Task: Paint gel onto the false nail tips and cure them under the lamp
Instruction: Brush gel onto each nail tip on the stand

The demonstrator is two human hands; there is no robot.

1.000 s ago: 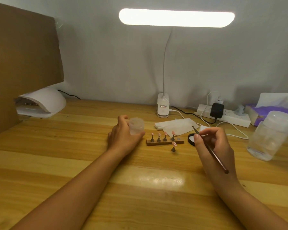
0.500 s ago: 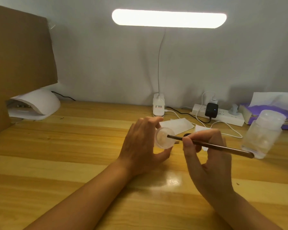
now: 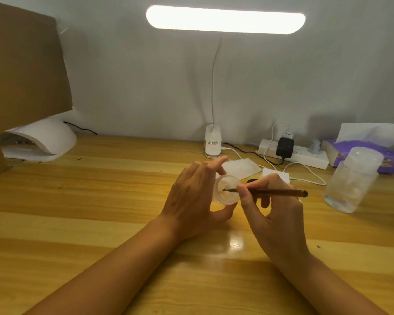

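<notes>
My left hand (image 3: 195, 196) holds a small clear gel jar (image 3: 228, 189) above the wooden table, its mouth tipped toward the right. My right hand (image 3: 275, 210) pinches a thin brown brush (image 3: 275, 192) lying nearly level, and the brush tip reaches into the jar's mouth. The white curing lamp (image 3: 41, 139) sits at the far left against a cardboard panel. The nail tips and their wooden stand are hidden behind my hands. A black lid (image 3: 250, 181) peeks out just behind my right hand.
A clear plastic bottle (image 3: 350, 180) stands at the right. Behind it lie a purple tissue pack (image 3: 373, 153) and a white power strip (image 3: 300, 155) with cables. White wipes (image 3: 241, 168) lie behind my hands. A desk lamp base (image 3: 212, 142) stands at the wall.
My left hand lifted the jar off the table and tipped it toward the right. My right hand swung the brush level and put its tip into the jar. My hands now cover the nail stand.
</notes>
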